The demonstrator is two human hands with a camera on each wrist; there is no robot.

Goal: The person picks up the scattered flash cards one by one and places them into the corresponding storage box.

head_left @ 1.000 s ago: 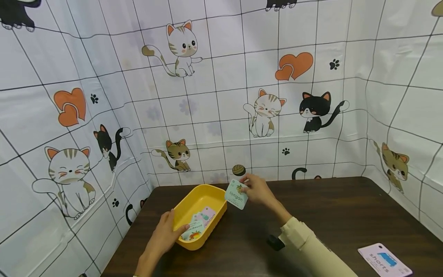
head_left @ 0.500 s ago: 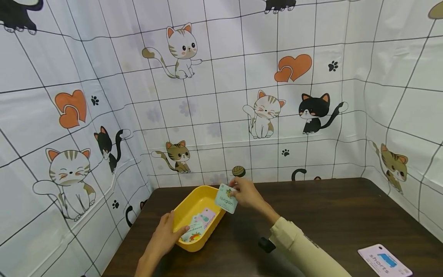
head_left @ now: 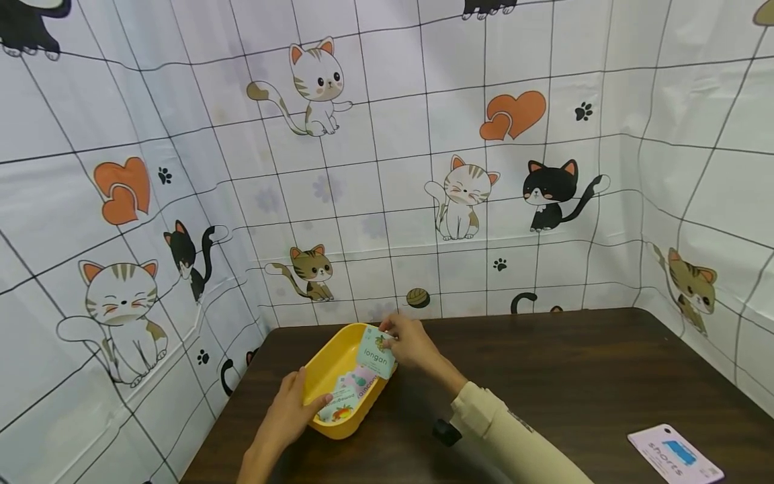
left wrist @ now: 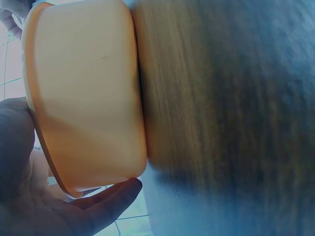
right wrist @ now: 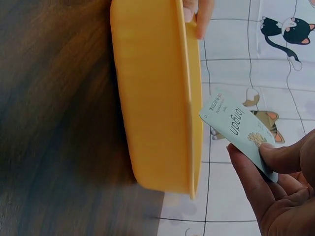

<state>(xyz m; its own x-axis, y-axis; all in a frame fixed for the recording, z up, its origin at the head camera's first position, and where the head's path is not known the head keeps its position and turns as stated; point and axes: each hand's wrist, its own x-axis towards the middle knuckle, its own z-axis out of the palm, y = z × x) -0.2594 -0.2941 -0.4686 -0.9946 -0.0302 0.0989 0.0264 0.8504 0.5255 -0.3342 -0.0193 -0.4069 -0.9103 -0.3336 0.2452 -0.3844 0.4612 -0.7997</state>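
Note:
My right hand [head_left: 411, 344] pinches a pale green flash card [head_left: 375, 352] printed "longan" between thumb and fingers. The card hangs over the far right end of a yellow plastic bin [head_left: 329, 366]. In the right wrist view the card [right wrist: 241, 129] is tilted beside the bin's rim [right wrist: 193, 123]. My left hand [head_left: 289, 410] grips the bin's near left side, thumb over the rim and fingers along the outer wall. Inside lie several cards, among them a green one [head_left: 337, 405] with a fruit picture and a pink one [head_left: 365, 378] partly covered.
A pink "shorts" card [head_left: 675, 454] lies on the dark wooden table [head_left: 544, 376] at the near right. Curtains [head_left: 387, 168] printed with cats stand behind the table and at both sides. A small black object [head_left: 446, 432] shows beside the right sleeve.
My right hand has carried the longan card leftward, from beside the bin to over its far right end. The left hand has kept its grip on the bin.

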